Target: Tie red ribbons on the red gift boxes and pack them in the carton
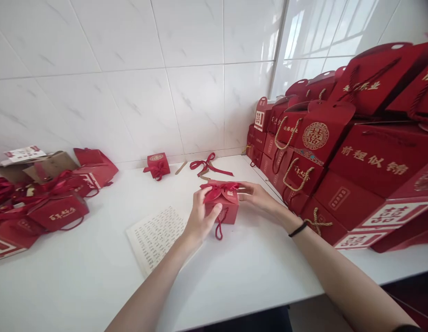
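A small red gift box [230, 213] stands upright on the white table in front of me. A red ribbon bow [221, 186] is tied across its top, and a red cord handle [219, 229] hangs down its front. My left hand [201, 216] wraps its left side, with the thumb on the front face. At the right back edge, my right hand [253, 194] has its fingers closed against the box beside the bow's end; the fingertips are partly hidden. Left of the box, under my left forearm, lies a sheet of printed paper [155, 237].
Red gift boxes [317, 138] are stacked high along the right. A pile of red boxes and bags [58, 212] covers the left side. Near the tiled wall [131, 106] sit a small bowed box [158, 165], a loose red ribbon [208, 163] and a tan strip [181, 168].
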### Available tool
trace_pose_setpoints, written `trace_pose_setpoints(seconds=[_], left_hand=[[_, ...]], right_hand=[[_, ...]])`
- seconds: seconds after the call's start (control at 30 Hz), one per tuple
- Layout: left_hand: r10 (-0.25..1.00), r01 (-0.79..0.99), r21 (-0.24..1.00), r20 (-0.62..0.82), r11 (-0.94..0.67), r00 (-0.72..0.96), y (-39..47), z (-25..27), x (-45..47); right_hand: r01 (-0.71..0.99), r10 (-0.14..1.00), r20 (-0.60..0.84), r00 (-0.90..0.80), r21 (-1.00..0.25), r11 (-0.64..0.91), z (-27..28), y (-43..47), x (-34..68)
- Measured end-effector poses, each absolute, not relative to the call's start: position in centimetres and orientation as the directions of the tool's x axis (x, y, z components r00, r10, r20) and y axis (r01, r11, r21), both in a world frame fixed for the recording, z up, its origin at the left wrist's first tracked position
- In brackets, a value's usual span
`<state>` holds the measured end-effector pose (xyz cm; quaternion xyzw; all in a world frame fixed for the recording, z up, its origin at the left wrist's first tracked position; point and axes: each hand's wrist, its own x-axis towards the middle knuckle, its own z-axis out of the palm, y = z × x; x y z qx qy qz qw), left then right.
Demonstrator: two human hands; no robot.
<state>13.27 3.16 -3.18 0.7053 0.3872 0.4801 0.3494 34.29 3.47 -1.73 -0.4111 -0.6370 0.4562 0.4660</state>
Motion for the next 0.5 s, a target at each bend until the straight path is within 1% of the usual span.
trace_pose_setpoints(seconds=[0.07, 0.13, 0.17, 0.23, 0.27, 0.3, 0.37, 0.43, 0.5], left_hand=[[0.905, 0.299, 0.857, 0.370, -0.419, 0.208, 3.1, -3.2, 13.3], [0.918, 0.323, 0.859, 0.369, -0.397, 0.147, 3.1, -2.8, 13.3], [0.910, 0.334, 0.848, 0.403, -0.410, 0.093, 3.3, -2.5, 13.3], [0.855, 0.379, 0.791, 0.519, -0.480, -0.002, 3.8, -1.7, 13.3], [0.816, 0.403, 0.748, 0.579, -0.528, -0.005, 4.2, -1.3, 13.4], [0.784, 0.421, 0.702, 0.620, -0.574, 0.036, 4.6, -0.7, 13.7], [0.753, 0.440, 0.629, 0.628, -0.641, 0.198, 5.4, 0.2, 14.5], [0.750, 0.461, 0.594, 0.565, -0.659, 0.344, 6.0, 0.8, 15.6], [0.761, 0.499, 0.575, 0.508, -0.648, 0.404, 6.2, 0.9, 16.5]], right_hand=[[0.089, 0.982, 0.179, -0.065, -0.979, 0.184, -2.0, 3.8, 34.2], [0.074, 0.989, 0.148, 0.029, -0.987, 0.146, -1.8, 4.1, 34.1], [0.070, 0.988, 0.148, 0.054, -0.987, 0.144, -1.7, 4.1, 34.1], [0.063, 0.986, 0.152, 0.066, -0.987, 0.148, -1.3, 4.1, 33.8], [0.060, 0.987, 0.150, 0.065, -0.987, 0.146, -1.2, 4.1, 33.7], [0.060, 0.987, 0.148, 0.062, -0.988, 0.144, -1.1, 4.0, 33.6], [0.057, 0.988, 0.145, 0.056, -0.988, 0.142, -1.0, 3.9, 33.4], [0.037, 0.988, 0.147, 0.042, -0.989, 0.146, -1.0, 3.7, 33.2], [-0.002, 0.988, 0.152, 0.008, -0.988, 0.152, -1.0, 3.5, 33.0]])
